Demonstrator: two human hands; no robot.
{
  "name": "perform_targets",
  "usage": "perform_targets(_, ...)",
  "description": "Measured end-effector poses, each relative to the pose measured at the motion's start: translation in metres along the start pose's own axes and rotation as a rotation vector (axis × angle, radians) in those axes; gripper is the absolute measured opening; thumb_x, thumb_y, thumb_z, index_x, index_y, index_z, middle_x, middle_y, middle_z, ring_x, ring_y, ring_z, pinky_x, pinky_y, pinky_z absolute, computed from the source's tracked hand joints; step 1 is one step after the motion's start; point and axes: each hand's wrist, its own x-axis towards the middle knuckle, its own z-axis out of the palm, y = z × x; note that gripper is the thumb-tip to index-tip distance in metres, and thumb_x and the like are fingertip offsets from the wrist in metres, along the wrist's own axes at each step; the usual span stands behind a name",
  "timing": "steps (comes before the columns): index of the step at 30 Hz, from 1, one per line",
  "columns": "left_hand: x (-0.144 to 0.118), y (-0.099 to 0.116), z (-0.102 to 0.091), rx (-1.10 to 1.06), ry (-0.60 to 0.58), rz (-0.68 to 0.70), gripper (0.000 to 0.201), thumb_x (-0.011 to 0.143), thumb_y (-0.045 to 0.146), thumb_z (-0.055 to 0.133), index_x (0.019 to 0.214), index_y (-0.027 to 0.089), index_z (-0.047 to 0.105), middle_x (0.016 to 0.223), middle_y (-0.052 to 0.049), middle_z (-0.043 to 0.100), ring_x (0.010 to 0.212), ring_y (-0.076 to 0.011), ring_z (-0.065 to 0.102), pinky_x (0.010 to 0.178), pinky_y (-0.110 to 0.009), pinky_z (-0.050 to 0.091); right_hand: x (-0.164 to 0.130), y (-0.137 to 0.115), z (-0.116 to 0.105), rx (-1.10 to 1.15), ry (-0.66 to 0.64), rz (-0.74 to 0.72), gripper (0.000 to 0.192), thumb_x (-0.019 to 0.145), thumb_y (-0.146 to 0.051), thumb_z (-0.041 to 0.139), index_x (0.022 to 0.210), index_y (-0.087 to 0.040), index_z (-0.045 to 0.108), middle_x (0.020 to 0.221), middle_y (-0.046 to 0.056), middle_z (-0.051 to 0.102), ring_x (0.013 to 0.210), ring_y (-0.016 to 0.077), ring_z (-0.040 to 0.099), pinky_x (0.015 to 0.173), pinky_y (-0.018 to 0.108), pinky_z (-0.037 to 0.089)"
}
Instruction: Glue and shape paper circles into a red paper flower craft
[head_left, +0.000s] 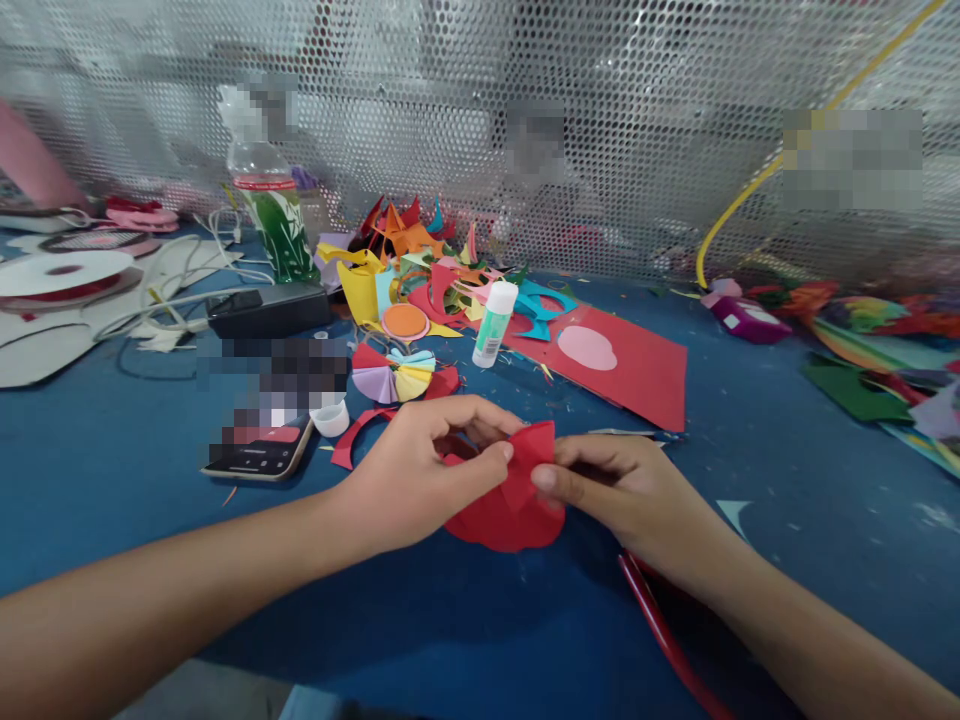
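Both of my hands pinch a folded piece of red paper [517,515] above the blue table. My left hand [431,465] grips its left side between thumb and fingers. On the right edge, my right hand [611,475] closes thumb against fingers. The paper's upper corner stands up between them, and its lower edge is rounded. Red-handled scissors [660,625] lie partly hidden under my right hand and forearm. Beyond the hands stands a glue stick [495,325] with a white top. A red paper ring scrap [360,435] lies beside my left hand.
A phone [262,450] and a white cap [330,417] lie to the left, near a pleated paper rosette [394,378]. Behind are colourful paper scraps [427,270], a bottle [274,215] and red paper sheets [637,370]. A perforated metal screen [450,100] borders the table's back.
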Motion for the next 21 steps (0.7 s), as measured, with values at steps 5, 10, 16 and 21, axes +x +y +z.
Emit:
perform_targets(5, -0.0002, -0.0009, 0.0007, -0.026, -0.055, -0.025, 0.012, 0.077, 0.024, 0.062, 0.086, 0.016, 0.064, 0.077, 0.000, 0.067, 0.071, -0.0100, 0.060, 0.063, -0.019, 0.048, -0.0030, -0.0037, 0.0027, -0.083, -0.026, -0.036, 0.031, 0.077, -0.042, 0.059, 0.055, -0.020, 0.057, 0.054, -0.001, 0.051, 0.052, 0.0107, 0.045, 0.047, 0.023, 0.038)
perform_targets(10, 0.0025, -0.0027, 0.0009, -0.077, -0.071, -0.068, 0.011, 0.079, 0.026, 0.061, 0.081, 0.016, 0.067, 0.076, 0.001, 0.069, 0.070, -0.0089, 0.062, 0.060, -0.016, 0.047, -0.0020, -0.0035, 0.0034, -0.040, -0.039, -0.032, 0.024, 0.077, -0.042, 0.060, 0.066, -0.020, 0.062, 0.060, -0.001, 0.056, 0.058, 0.0119, 0.050, 0.053, 0.023, 0.043)
perform_targets(16, 0.0028, -0.0043, -0.0008, -0.076, -0.096, -0.025, 0.011, 0.081, 0.024, 0.059, 0.087, 0.019, 0.066, 0.086, 0.002, 0.069, 0.079, -0.0078, 0.061, 0.069, -0.015, 0.047, 0.0002, -0.0019, 0.0023, 0.113, -0.017, -0.019, 0.020, 0.078, -0.039, 0.060, 0.074, -0.019, 0.063, 0.060, -0.001, 0.058, 0.056, 0.0107, 0.055, 0.055, 0.022, 0.047)
perform_targets(21, 0.0022, -0.0052, 0.0019, -0.119, -0.153, -0.087, 0.017, 0.077, 0.025, 0.063, 0.092, 0.016, 0.062, 0.082, 0.000, 0.066, 0.074, -0.0092, 0.059, 0.065, -0.018, 0.046, 0.0013, -0.0019, 0.0015, 0.198, 0.026, -0.001, 0.019, 0.077, -0.038, 0.062, 0.072, -0.019, 0.062, 0.060, 0.000, 0.062, 0.056, 0.0113, 0.059, 0.057, 0.023, 0.050)
